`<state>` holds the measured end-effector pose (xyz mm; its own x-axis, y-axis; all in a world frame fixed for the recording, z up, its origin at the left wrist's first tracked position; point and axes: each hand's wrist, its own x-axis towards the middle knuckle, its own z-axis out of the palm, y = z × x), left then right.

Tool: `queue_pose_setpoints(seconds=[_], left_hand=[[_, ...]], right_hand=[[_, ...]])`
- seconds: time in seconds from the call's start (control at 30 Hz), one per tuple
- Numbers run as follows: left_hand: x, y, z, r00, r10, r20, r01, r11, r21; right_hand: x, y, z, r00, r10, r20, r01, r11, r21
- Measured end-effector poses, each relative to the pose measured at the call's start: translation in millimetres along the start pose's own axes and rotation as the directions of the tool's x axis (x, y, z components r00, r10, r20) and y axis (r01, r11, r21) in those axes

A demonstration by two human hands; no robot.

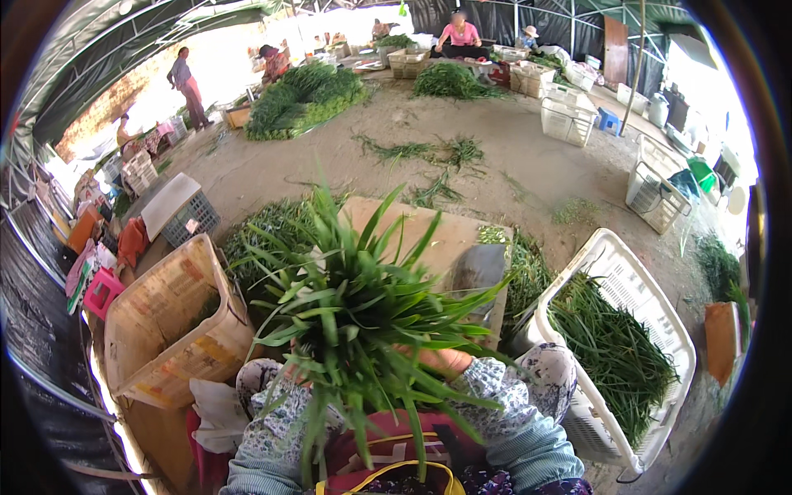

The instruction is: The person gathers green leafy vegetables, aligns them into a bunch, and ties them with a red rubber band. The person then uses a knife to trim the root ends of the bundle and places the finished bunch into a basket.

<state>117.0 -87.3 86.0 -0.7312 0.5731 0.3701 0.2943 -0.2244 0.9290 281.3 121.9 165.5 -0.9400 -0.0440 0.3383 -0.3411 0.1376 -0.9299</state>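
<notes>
A big bunch of long, flat-leaved greens (365,297), which look like garlic chives, fans out upright above my lap. My right hand (448,359) is wrapped around its lower right side, its fingers partly under leaves. My left hand (300,370) grips the lower left side and is mostly hidden by the foliage. Just beyond the bunch lies a wooden cutting board (377,216). A wide, dark-grey metal blade (479,272), like a cleaver's, rests on its right part; no handle shows. Pale cut bits (493,234) lie at the board's far right corner.
To my right stands a white plastic crate (643,272) with loose greens (612,346); to my left, a stained crate (167,315) is tipped towards me. Cut scraps (272,235) flank the board. Greens piles (309,99), more crates (566,117) and several people (461,34) are farther off.
</notes>
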Motion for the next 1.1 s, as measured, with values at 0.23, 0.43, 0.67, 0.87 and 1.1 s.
queue_pose_setpoints(seconds=[0.23,0.43,0.67,0.87,1.1], left_hand=[[34,-28,6,0.974,0.227,-0.022,-0.219,0.959,0.18],[47,20,2,0.825,0.544,0.154,-0.487,0.547,0.681],[45,37,-27,0.799,0.574,0.181,-0.431,0.335,0.838],[42,64,-42,0.776,0.562,0.287,-0.42,0.12,0.899],[41,81,-46,0.788,0.51,0.345,-0.41,0.018,0.912]], right_hand=[[-25,1,-15,0.986,0.057,-0.154,-0.066,0.997,-0.052],[-33,6,-27,0.956,0.075,-0.282,-0.073,0.997,0.019],[-41,7,-55,0.896,0.101,-0.433,-0.077,0.994,0.072],[-53,-25,-78,0.762,0.342,-0.55,-0.232,0.937,0.261],[-67,4,-98,0.685,0.133,-0.717,0.027,0.978,0.208]])
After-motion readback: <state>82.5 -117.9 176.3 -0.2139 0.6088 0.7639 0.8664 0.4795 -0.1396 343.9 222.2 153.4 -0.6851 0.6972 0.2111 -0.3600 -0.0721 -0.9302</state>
